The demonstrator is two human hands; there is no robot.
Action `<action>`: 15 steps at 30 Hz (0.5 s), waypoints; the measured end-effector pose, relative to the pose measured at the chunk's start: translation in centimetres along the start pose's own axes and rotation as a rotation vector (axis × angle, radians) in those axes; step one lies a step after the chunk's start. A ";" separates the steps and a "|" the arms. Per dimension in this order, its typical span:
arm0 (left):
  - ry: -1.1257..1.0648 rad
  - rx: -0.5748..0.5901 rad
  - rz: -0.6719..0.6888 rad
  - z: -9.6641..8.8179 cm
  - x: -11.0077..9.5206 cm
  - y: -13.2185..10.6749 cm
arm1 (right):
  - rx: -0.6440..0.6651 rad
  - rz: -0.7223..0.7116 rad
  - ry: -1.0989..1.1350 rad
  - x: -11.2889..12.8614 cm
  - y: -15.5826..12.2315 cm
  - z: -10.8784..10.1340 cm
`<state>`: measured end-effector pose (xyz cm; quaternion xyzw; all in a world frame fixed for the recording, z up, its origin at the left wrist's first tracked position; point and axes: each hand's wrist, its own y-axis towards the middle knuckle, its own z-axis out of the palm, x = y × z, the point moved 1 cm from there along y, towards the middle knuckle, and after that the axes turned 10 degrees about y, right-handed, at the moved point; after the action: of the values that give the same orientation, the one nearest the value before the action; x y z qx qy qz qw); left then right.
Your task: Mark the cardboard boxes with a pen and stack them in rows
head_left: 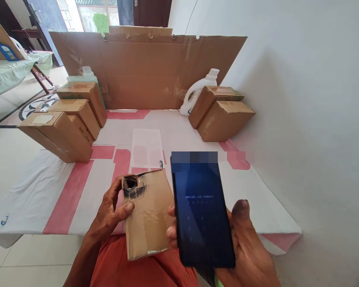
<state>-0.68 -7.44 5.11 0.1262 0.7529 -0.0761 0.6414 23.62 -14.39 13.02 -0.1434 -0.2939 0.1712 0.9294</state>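
Observation:
My left hand (pixel 109 213) grips a small taped cardboard parcel (pixel 148 217) by its left edge, thumb pressed on its face; a black scribble marks the parcel's top left corner. My right hand (pixel 248 247) holds a dark smartphone (pixel 202 215) upright beside the parcel, thumb along its right side, fingertips showing at its left edge. The phone's screen is dark blue with faint text. Both are held low in front of me, over my orange-clad lap and the near edge of the table.
A white table cover with pink stripes (pixel 77 187) carries a stack of cardboard boxes (pixel 66 119) at the left, two boxes (pixel 223 115) and a white jug (pixel 197 93) at the back right, a white sheet (pixel 146 147) in the middle. A cardboard screen (pixel 143 67) stands behind. White wall at right.

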 end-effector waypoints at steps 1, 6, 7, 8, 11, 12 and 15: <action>0.015 -0.008 0.001 -0.1 0.1 0.0 | -0.036 -0.045 -0.005 0.4 0.4 -0.7; 0.041 -0.017 -0.001 0.0 0.2 0.0 | -0.420 -0.355 -0.192 2.5 4.4 -8.1; 0.045 -0.016 -0.001 0.0 0.1 0.0 | -0.488 -0.392 -0.251 2.6 5.4 -9.9; 0.053 -0.013 -0.002 0.1 0.1 0.1 | -0.527 -0.401 -0.319 2.6 6.3 -11.6; 0.071 -0.004 -0.014 0.3 -0.1 0.2 | -0.554 -0.400 -0.562 2.2 8.7 -15.5; 0.074 -0.002 -0.017 0.3 -0.2 0.2 | -0.558 -0.404 -0.630 2.0 9.2 -16.5; 0.088 -0.001 -0.020 0.3 -0.4 0.1 | -0.591 -0.456 -0.743 1.5 10.3 -18.5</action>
<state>-0.29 -7.44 5.43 0.1215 0.7816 -0.0766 0.6070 33.38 -7.57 -4.57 -0.2612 -0.6633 -0.0863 0.6960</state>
